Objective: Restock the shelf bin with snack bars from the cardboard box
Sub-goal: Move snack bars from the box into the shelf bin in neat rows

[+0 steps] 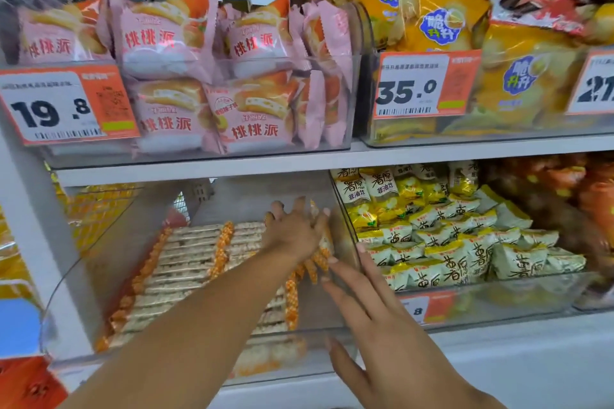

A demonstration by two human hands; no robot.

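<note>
Your right hand [375, 319] is nearest, hovering at the front right corner of the clear shelf bin [199, 364], its fingers [345, 276] straight and loosely spread, holding nothing and lying against or just beside the bin's right wall; which of the two I cannot tell. Keep it there as a brace so the bin does not slide on the shelf [206, 164] while you load. Farther in, your left hand [295, 232] reaches across the bin toward its back right corner, fingers curled round a small bundle of snack bars [324, 251] with orange checked ends. Lay that bundle flat along the right wall, ends lined up with the rows of bars [186, 262] already lying side by side across the left and middle of the bin, and ease your grip only once the bars are resting, or they may tumble crosswise. Cardboard box: not in view. Beside the bin, the green-and-yellow packets [448, 242] sit in their own bin; keep clear of that divider.
</note>
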